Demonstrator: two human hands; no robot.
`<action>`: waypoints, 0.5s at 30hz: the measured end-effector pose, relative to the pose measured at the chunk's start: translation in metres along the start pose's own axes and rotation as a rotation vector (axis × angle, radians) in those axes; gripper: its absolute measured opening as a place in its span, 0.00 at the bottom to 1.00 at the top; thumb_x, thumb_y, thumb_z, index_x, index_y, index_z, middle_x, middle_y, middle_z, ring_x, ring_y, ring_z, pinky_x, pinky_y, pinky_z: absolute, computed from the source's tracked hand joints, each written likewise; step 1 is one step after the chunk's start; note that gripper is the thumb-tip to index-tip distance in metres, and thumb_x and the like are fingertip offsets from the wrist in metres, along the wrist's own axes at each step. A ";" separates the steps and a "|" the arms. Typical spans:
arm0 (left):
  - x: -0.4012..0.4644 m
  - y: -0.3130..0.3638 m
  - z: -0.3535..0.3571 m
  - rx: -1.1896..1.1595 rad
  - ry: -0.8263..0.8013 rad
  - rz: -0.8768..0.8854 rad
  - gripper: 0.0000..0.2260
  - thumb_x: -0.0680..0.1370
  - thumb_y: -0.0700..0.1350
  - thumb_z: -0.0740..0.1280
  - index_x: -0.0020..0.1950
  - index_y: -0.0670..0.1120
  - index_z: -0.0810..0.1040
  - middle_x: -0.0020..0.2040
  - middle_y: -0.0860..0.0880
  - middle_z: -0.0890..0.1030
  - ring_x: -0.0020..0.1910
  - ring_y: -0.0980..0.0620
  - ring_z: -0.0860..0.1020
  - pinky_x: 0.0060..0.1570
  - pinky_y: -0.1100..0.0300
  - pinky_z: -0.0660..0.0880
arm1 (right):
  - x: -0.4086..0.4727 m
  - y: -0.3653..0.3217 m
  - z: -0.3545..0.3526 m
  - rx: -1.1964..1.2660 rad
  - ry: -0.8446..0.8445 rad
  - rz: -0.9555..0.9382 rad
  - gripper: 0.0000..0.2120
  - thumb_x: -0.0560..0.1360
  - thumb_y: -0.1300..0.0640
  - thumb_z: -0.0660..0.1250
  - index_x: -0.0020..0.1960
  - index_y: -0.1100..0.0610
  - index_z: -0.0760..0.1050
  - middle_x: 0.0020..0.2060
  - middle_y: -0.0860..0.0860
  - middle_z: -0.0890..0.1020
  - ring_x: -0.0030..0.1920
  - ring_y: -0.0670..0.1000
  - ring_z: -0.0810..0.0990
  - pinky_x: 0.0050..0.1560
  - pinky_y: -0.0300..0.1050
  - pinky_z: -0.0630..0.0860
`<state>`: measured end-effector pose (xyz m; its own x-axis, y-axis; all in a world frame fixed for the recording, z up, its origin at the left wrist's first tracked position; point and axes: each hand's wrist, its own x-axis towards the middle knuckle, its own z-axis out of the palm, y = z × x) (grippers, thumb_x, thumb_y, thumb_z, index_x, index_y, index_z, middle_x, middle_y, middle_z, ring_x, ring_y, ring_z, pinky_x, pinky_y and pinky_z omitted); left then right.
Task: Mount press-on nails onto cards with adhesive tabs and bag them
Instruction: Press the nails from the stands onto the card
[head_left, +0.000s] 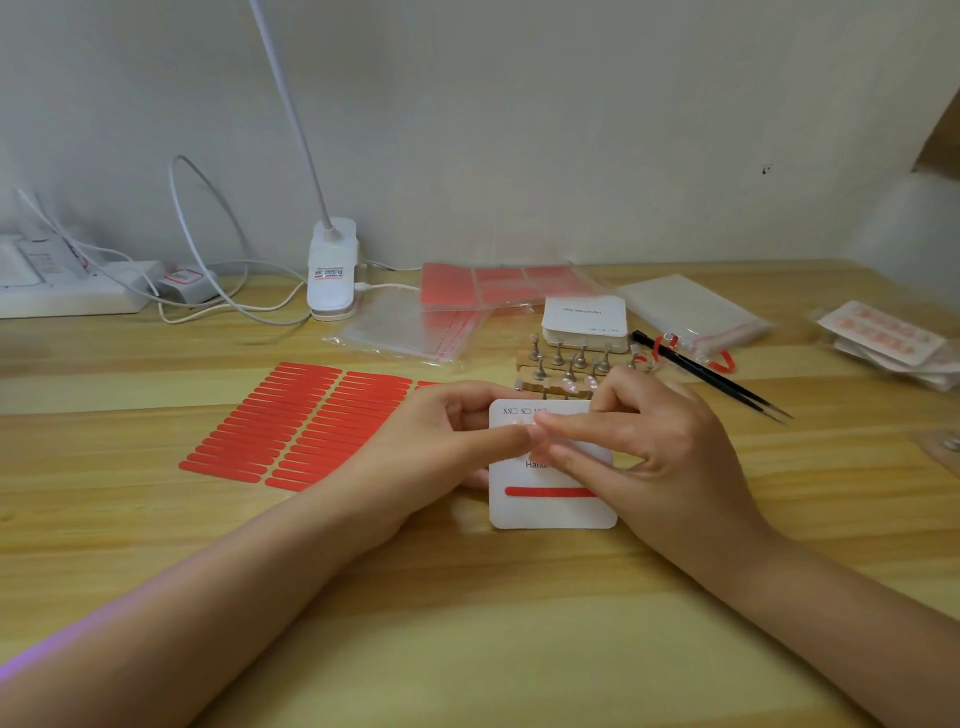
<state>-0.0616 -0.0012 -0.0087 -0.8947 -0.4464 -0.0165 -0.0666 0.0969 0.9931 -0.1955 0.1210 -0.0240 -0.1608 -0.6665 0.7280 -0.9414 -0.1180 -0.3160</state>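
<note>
A white card (550, 506) lies on the wooden desk, with size boxes printed along its top and a red adhesive strip (545, 491) across its lower part. My left hand (441, 441) holds the card's left edge, its forefinger stretched over the upper half. My right hand (649, 441) reaches over the card from the right, and its fingertips meet the left forefinger there; what they hold is too small to tell. Behind the card stands a wooden holder (566, 369) with metal nail stands, some bearing pale pink nails.
A sheet of red adhesive tabs (291, 421) lies to the left. Behind are a stack of white cards (584, 322), clear bags (415, 327), more tab sheets (498, 283), black tweezers (711, 374), packed cards (883, 338) at far right, and a lamp base (332, 270) with cables.
</note>
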 end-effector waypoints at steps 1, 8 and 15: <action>0.000 0.000 0.000 0.000 0.010 -0.003 0.06 0.74 0.41 0.69 0.49 0.49 0.82 0.45 0.48 0.85 0.46 0.50 0.83 0.48 0.54 0.79 | 0.000 -0.001 0.000 -0.013 -0.001 -0.008 0.09 0.68 0.49 0.70 0.46 0.51 0.83 0.29 0.50 0.70 0.34 0.41 0.64 0.38 0.40 0.62; 0.001 -0.001 0.001 -0.009 0.018 -0.015 0.07 0.72 0.41 0.70 0.49 0.49 0.81 0.43 0.48 0.85 0.43 0.51 0.84 0.40 0.63 0.80 | -0.002 -0.003 -0.001 -0.086 -0.015 -0.031 0.12 0.70 0.46 0.64 0.45 0.50 0.84 0.29 0.49 0.71 0.35 0.39 0.61 0.38 0.42 0.63; 0.001 0.001 0.001 -0.009 0.027 -0.035 0.07 0.73 0.39 0.69 0.48 0.49 0.81 0.42 0.48 0.85 0.42 0.52 0.84 0.35 0.66 0.77 | -0.001 -0.001 0.000 -0.072 -0.026 -0.033 0.12 0.70 0.47 0.65 0.46 0.51 0.83 0.29 0.49 0.71 0.36 0.38 0.61 0.39 0.40 0.62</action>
<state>-0.0627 -0.0002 -0.0083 -0.8796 -0.4733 -0.0483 -0.0937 0.0728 0.9929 -0.1946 0.1224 -0.0245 -0.1222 -0.6817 0.7213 -0.9651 -0.0882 -0.2468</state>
